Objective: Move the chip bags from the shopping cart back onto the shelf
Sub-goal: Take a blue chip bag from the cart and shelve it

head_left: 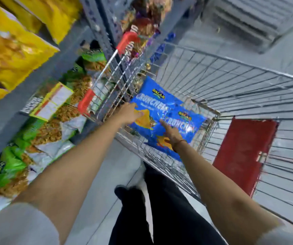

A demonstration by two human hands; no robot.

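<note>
Two blue chip bags lie in the wire shopping cart (230, 71): one (152, 99) further in, the other (186, 124) overlapping it nearer me. My left hand (130, 113) reaches over the cart's near wall and rests on the edge of the further bag, fingers spread. My right hand (171, 133) is over the nearer bag with its index finger pointing out onto the plastic. Neither hand clearly grips a bag. The grey shelf (41, 73) stands to the left of the cart.
Yellow bags (9, 50) fill the upper shelf, and green-and-white snack bags (41, 131) the lower one. A yellow price tag (53, 101) hangs on the shelf edge. The cart has red corner guards (86, 102) and a red child-seat flap (243, 154). My dark trouser legs (159, 209) stand on the grey floor.
</note>
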